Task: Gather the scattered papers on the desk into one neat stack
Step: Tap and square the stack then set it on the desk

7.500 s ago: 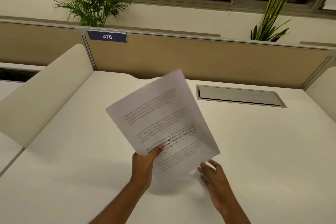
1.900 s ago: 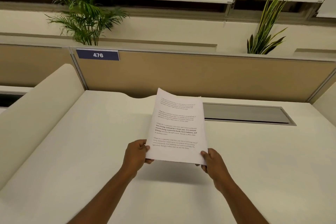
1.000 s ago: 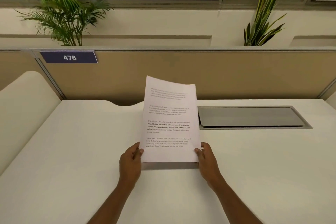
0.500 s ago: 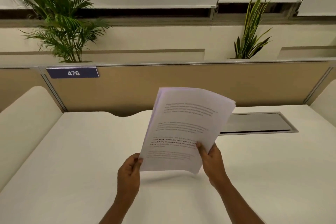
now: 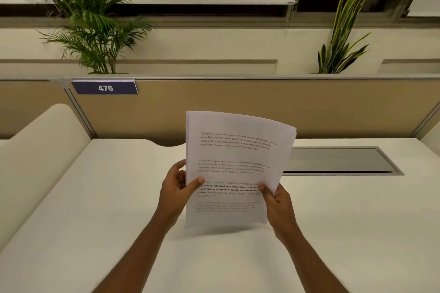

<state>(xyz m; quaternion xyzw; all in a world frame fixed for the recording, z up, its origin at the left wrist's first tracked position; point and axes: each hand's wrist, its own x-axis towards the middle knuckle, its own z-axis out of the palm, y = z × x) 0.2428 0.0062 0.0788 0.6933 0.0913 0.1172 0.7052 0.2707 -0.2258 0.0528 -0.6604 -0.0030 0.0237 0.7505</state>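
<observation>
A stack of white printed papers [image 5: 235, 150] stands nearly upright above the white desk [image 5: 95, 209], its lower edge close to the surface and its top bowed toward the right. My left hand [image 5: 177, 188] grips the stack's left edge, thumb across the front page. My right hand [image 5: 277, 202] holds the lower right edge, thumb on the text. The sheet edges at the upper right corner fan slightly. No loose papers lie elsewhere on the desk.
A grey cable hatch [image 5: 340, 160] is set into the desk behind the stack on the right. A tan partition [image 5: 262, 107] with a blue "476" label [image 5: 104, 88] closes the back. A cream side divider [image 5: 35, 157] rises at left. Plants stand beyond the partition.
The stack has been lowered toward the desk and turned more upright. My left hand has slid up its left edge, with the thumb now across the front page.
</observation>
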